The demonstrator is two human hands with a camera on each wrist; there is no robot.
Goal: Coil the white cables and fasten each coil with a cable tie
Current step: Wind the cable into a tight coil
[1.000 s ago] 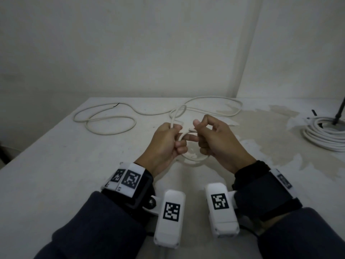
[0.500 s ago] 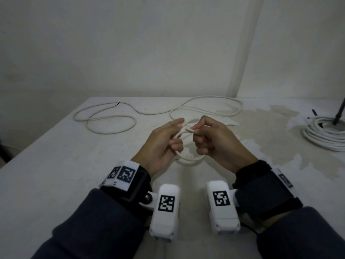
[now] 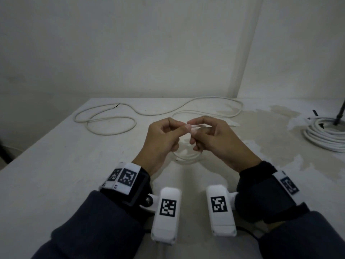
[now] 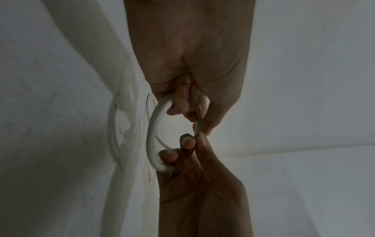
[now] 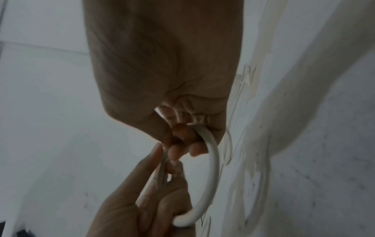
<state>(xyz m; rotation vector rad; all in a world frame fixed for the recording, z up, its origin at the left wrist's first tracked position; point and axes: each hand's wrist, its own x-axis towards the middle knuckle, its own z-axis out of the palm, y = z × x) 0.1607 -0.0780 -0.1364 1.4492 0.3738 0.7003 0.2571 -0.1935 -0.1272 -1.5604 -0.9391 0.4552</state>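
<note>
Here both hands — left hand (image 3: 162, 136), right hand (image 3: 214, 139) — pinched the small coil (image 4: 151, 136) above the counter (image 3: 56, 165); likely best to keep the loops pinched while threading the cable tie (image 4: 199, 121).

Dim, flat light; wrist views soft, warped

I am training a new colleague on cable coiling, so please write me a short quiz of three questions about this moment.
1. True or false: the left hand lies flat on the table.
2. Where is the coiled bundle? A: at the table's right side. B: beside the left hand. C: in the right hand.
3. Which hands hold the cable loop?
Key: 1 false; 2 A; 3 both.
</note>
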